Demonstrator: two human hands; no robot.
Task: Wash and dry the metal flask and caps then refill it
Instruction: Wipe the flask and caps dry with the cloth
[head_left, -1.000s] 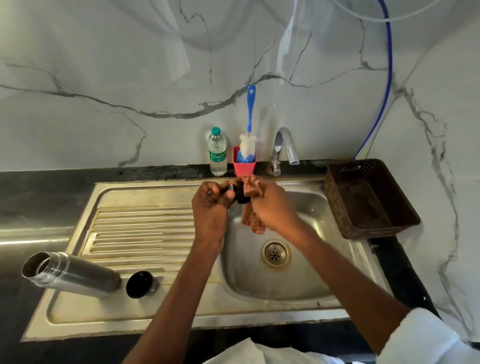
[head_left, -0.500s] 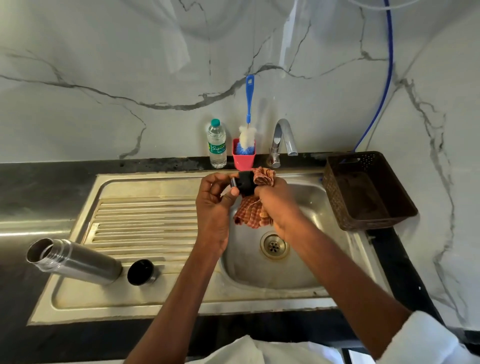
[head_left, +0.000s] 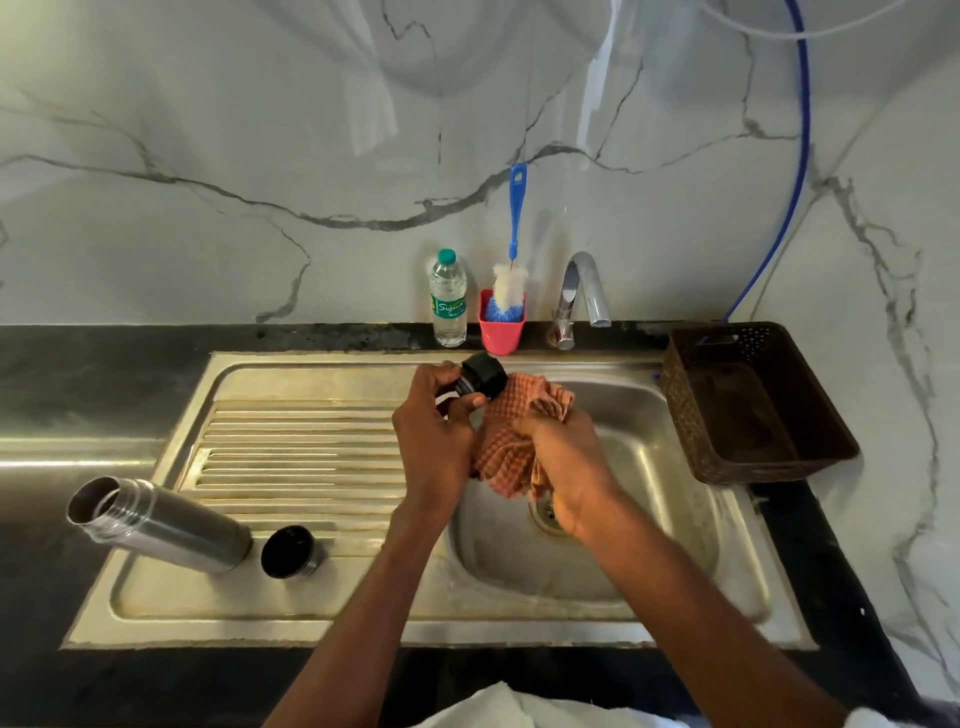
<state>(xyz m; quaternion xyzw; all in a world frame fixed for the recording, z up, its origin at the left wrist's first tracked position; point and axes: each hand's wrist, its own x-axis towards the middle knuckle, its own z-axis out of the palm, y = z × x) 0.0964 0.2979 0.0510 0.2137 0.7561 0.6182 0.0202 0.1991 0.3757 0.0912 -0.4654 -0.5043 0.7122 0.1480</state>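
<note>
Change: black plastic flask cap (head_left: 480, 378) now tilted clear above the cloth.
Left hand (head_left: 434, 441): fingers grip cap.
Right hand (head_left: 563, 462): fingers bunch orange checked cloth (head_left: 511, 441).

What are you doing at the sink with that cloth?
Drying a flask cap. The left hand holds the black cap over the sink, and the right hand grips a checked cloth against it. The metal flask lies open on the drainboard beside another cap.
</note>
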